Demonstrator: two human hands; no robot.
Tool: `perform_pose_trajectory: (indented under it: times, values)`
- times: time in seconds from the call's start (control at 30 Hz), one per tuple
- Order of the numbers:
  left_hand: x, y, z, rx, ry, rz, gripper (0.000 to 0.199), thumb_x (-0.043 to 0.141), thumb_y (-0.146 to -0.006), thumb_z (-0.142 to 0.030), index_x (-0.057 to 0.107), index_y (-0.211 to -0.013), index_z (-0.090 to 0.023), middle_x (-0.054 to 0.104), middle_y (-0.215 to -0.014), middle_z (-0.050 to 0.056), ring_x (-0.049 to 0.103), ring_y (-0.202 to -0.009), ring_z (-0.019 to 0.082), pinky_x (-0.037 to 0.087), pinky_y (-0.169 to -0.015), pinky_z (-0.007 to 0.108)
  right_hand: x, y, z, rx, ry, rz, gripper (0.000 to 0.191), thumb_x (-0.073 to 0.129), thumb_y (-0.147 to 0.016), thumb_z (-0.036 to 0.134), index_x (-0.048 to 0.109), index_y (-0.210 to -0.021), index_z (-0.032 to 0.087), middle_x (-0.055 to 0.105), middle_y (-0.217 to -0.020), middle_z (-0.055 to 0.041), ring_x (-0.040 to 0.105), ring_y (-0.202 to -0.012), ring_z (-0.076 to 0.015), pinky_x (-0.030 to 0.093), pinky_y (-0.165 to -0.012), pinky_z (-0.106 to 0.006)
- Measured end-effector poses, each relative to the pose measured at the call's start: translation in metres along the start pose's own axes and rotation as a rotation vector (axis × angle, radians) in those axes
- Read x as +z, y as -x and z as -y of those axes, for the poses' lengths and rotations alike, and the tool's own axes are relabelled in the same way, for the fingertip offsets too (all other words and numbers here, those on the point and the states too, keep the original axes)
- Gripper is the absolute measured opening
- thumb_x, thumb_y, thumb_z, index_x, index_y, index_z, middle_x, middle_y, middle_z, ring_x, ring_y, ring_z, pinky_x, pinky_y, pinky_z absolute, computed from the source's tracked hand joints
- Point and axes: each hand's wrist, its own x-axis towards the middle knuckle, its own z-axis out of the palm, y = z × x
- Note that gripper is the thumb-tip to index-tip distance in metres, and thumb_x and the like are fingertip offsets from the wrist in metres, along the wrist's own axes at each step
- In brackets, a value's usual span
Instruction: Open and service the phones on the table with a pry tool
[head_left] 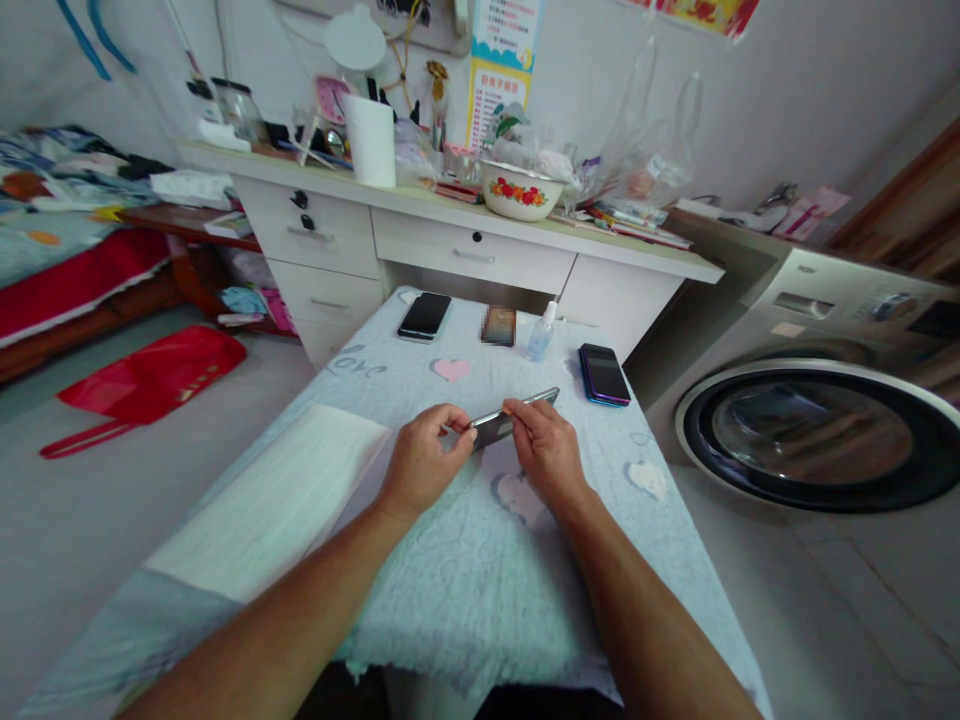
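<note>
A smartphone [492, 429] is held on edge just above the cloth-covered table, its dark face tilted toward me. My left hand [429, 452] pinches its left end between thumb and fingers. Along its upper edge, my right hand [545, 446] grips nearer the other end, with the fingertips on the rim. Beyond the hands lie a black phone [425, 316] at the far left of the table and another phone with a purple-blue edge [604, 375] at the right. Between them stand a small clear spray bottle [541, 335] and a flat brownish item [499, 326], partly blurred out.
A folded white cloth [277, 495] covers the table's left side. Behind runs a white desk [472, 245] bearing a flowered bowl [520, 192], a paper roll [370, 140] and clutter. A washing machine [814, 370] stands at right; a red bag [150, 380] lies on the floor at left.
</note>
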Motion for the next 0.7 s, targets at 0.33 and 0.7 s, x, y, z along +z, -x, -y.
perform_pose_trajectory:
  times: [0.33,0.7]
  values:
    - [-0.001,0.000,-0.001,0.004,0.013,-0.004,0.003,0.059,-0.078,-0.020,0.060,-0.080,-0.021,0.067,-0.078,-0.002,0.061,-0.075,0.014,0.048,-0.072,0.027,0.002,0.002,0.004,0.009,-0.007,-0.005,0.029,0.046,-0.093,0.018,0.063,-0.115,0.021,0.066,-0.094,-0.0056,0.063,-0.086,-0.0163,0.049,-0.080,-0.026]
    - [0.001,0.001,0.001,-0.003,0.032,0.003,0.004,0.060,-0.077,-0.019,0.060,-0.080,-0.020,0.066,-0.079,-0.002,0.061,-0.076,0.014,0.048,-0.073,0.027,0.004,0.004,0.023,-0.101,-0.074,0.094,0.030,0.044,-0.095,0.019,0.061,-0.120,0.024,0.064,-0.094,-0.0052,0.061,-0.088,-0.0160,0.049,-0.079,-0.025]
